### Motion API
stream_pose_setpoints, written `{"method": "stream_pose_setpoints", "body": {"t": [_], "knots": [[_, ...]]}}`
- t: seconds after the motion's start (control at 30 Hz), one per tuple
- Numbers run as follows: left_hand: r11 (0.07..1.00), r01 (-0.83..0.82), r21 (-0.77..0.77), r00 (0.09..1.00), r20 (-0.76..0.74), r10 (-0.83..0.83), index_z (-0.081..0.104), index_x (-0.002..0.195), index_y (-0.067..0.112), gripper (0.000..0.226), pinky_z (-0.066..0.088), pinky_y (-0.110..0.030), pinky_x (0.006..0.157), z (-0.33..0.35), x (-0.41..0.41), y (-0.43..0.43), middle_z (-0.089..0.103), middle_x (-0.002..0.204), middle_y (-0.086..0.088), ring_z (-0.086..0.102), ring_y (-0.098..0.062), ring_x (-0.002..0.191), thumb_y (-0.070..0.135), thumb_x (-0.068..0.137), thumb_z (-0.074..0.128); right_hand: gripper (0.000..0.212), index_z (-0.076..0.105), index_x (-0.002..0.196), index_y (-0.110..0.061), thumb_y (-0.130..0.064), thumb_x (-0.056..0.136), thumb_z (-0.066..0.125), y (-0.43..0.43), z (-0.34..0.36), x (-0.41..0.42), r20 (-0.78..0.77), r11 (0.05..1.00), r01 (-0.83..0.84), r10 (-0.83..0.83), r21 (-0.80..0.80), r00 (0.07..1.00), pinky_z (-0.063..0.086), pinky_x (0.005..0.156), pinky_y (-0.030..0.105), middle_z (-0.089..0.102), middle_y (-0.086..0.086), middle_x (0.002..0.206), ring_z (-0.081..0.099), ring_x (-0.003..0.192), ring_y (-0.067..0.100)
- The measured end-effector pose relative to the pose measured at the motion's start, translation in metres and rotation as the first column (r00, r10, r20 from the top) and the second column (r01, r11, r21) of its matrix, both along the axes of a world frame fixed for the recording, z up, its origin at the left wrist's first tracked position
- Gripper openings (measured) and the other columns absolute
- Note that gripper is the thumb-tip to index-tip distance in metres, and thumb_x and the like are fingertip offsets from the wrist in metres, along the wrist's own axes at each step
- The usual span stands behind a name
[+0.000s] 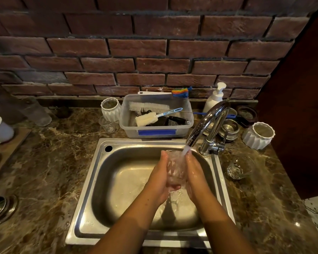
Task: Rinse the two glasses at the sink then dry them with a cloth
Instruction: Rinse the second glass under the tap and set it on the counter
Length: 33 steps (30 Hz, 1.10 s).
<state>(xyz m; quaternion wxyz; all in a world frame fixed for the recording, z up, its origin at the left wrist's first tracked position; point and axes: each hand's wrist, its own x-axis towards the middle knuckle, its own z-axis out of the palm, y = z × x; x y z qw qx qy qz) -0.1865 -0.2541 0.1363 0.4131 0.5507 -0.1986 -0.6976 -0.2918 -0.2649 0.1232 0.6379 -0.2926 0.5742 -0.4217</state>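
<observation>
A clear glass (175, 166) is held over the steel sink (92, 173), between my left hand (161, 177) and my right hand (194, 171). Both hands press on its sides. Water runs from the chrome faucet (207, 121) onto the glass and my right fingers. A second clear glass (240, 166) lies on the marble counter to the right of the sink. No cloth is visible.
A plastic tub (156, 132) of brushes stands behind the sink. A small glass (108, 125) and a white ribbed pot (110, 109) stand to its left. A soap pump (216, 97), steel bowls (229, 128) and another white pot (259, 135) are at the right.
</observation>
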Motion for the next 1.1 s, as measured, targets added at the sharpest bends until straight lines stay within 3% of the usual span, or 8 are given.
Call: {"method": "stream_pose_setpoints", "body": {"t": [0.1, 0.27, 0.37, 0.43, 0.53, 0.83, 1.0, 1.1], "knots": [[0.999, 0.036, -0.03, 0.993, 0.117, -0.032, 0.064, 0.119, 0.029, 0.051, 0.057, -0.031, 0.073, 0.001, -0.001, -0.002, 0.073, 0.108, -0.001, 0.072, -0.018, 0.095, 0.057, 0.104, 0.025, 0.096, 0.057, 0.13, -0.022, -0.071, 0.052, 0.083, 0.005, 0.003, -0.005, 0.075, 0.996, -0.086, 0.089, -0.03, 0.993, 0.054, 0.096, 0.055, 0.071, 0.01, 0.121, 0.068, 0.112, 0.031], [0.995, 0.033, -0.097, 0.979, 0.203, -0.013, 0.067, 0.126, 0.029, 0.05, 0.06, -0.037, 0.083, 0.0, 0.003, -0.003, 0.076, 0.113, -0.002, 0.073, -0.018, 0.101, 0.048, 0.108, 0.023, 0.072, 0.058, 0.127, -0.019, -0.028, 0.063, 0.091, 0.01, 0.008, -0.015, 0.062, 0.981, -0.166, 0.172, -0.099, 0.983, 0.056, 0.095, 0.052, 0.069, 0.012, 0.121, 0.067, 0.113, 0.031], [0.997, 0.006, -0.082, 0.993, 0.12, 0.004, 0.072, 0.118, 0.023, 0.05, 0.06, -0.034, 0.079, 0.006, 0.001, -0.002, 0.079, 0.103, -0.004, 0.076, -0.017, 0.095, 0.045, 0.109, 0.027, 0.069, 0.058, 0.125, -0.028, -0.023, 0.062, 0.088, 0.013, 0.009, -0.019, -0.06, 0.97, -0.168, 0.16, -0.175, 0.985, 0.057, 0.094, 0.049, 0.071, -0.002, 0.114, 0.066, 0.114, 0.025], [0.999, 0.006, -0.046, 0.995, 0.095, -0.002, 0.072, 0.116, 0.022, 0.047, 0.059, -0.028, 0.07, 0.012, -0.004, -0.001, 0.079, 0.104, -0.003, 0.075, -0.015, 0.095, 0.047, 0.107, 0.033, 0.066, 0.057, 0.122, -0.034, -0.018, 0.067, 0.089, 0.012, 0.014, -0.025, -0.161, 0.955, -0.183, 0.147, -0.234, 0.976, 0.056, 0.091, 0.034, 0.069, -0.008, 0.113, 0.065, 0.111, 0.013], [0.998, -0.031, -0.049, 0.995, 0.098, 0.036, 0.069, 0.123, 0.025, 0.039, 0.06, -0.034, 0.08, 0.013, -0.007, 0.0, 0.073, 0.12, -0.004, 0.066, -0.02, 0.116, 0.046, 0.105, 0.041, 0.065, 0.05, 0.117, -0.042, -0.007, 0.075, 0.085, 0.011, 0.021, -0.032, -0.257, 0.93, -0.228, 0.154, -0.287, 0.954, 0.049, 0.079, 0.011, 0.061, -0.019, 0.118, 0.058, 0.106, -0.008], [0.995, -0.039, -0.093, 0.993, 0.108, 0.049, 0.047, 0.145, 0.028, 0.048, 0.057, -0.042, 0.09, 0.011, 0.002, 0.004, 0.056, 0.136, 0.001, 0.056, -0.022, 0.124, 0.04, 0.1, 0.057, 0.068, 0.048, 0.118, -0.046, -0.009, 0.075, 0.085, 0.008, 0.017, -0.04, -0.285, 0.907, -0.327, 0.25, -0.265, 0.925, 0.049, 0.077, 0.005, 0.058, -0.025, 0.118, 0.058, 0.101, -0.018], [0.992, -0.057, -0.111, 0.994, 0.082, 0.067, 0.029, 0.154, 0.029, 0.065, 0.056, -0.037, 0.078, 0.008, 0.007, 0.0, 0.049, 0.136, 0.001, 0.055, -0.018, 0.115, 0.036, 0.098, 0.062, 0.072, 0.046, 0.123, -0.047, -0.017, 0.072, 0.088, 0.002, 0.017, -0.041, -0.314, 0.885, -0.401, 0.322, -0.236, 0.893, 0.049, 0.084, 0.013, 0.06, -0.02, 0.125, 0.058, 0.116, -0.002], [0.992, -0.073, -0.105, 0.992, 0.093, 0.083, 0.03, 0.155, 0.029, 0.066, 0.056, -0.041, 0.09, 0.005, 0.005, -0.001, 0.051, 0.138, 0.0, 0.056, -0.019, 0.116, 0.037, 0.098, 0.062, 0.078, 0.041, 0.129, -0.042, -0.014, 0.072, 0.088, 0.002, 0.019, -0.039, -0.319, 0.888, -0.398, 0.317, -0.232, 0.893, 0.049, 0.082, 0.009, 0.054, -0.023, 0.126, 0.054, 0.118, -0.003]]}}
